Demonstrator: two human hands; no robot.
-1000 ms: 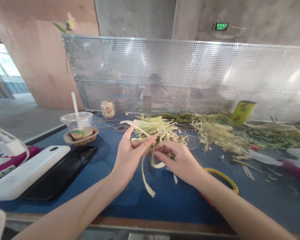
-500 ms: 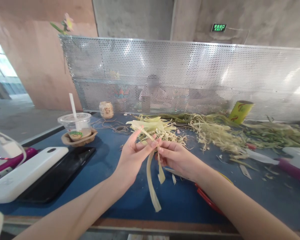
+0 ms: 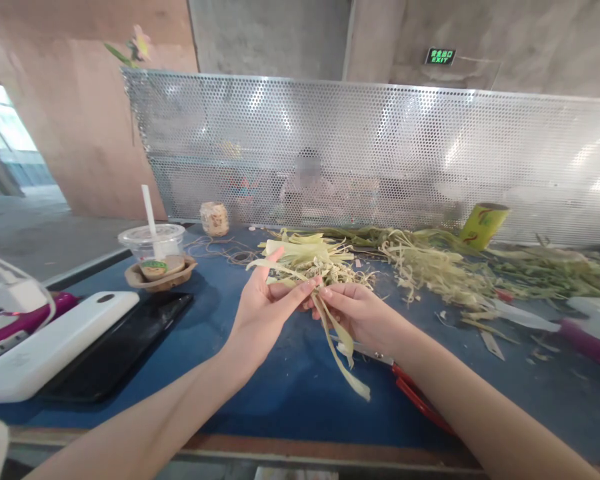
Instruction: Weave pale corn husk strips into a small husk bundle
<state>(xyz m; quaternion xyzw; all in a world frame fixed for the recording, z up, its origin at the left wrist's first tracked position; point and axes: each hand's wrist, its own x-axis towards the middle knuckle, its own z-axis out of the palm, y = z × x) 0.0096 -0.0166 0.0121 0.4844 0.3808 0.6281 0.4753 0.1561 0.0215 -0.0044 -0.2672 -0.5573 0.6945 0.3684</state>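
Observation:
Pale green plant strips [image 3: 341, 357], like dried leaf or husk, hang from between my hands over the blue tabletop. My left hand [image 3: 270, 303] pinches them between thumb and fingers, and one strip end pokes out past its raised index finger. My right hand [image 3: 355, 307] meets it fingertip to fingertip, pinching the same strips. Just behind my hands lies a heap of pale strips [image 3: 310, 253]. Red-handled scissors [image 3: 415, 393] lie partly under my right forearm. Where exactly the strips cross is hidden by my fingers.
On the left are a white power bank [image 3: 70, 343], a black phone [image 3: 125, 347] and a plastic cup with straw [image 3: 155, 243]. Shredded strips [image 3: 425, 267], a yellow-green can [image 3: 484, 225] and a purple-handled glue gun [image 3: 587, 343] are on the right. A perforated metal screen [image 3: 350, 153] closes the back.
The hanging strip ends have swung to the right, toward my right hand. Both hands stay together, with the fingers slightly shifted.

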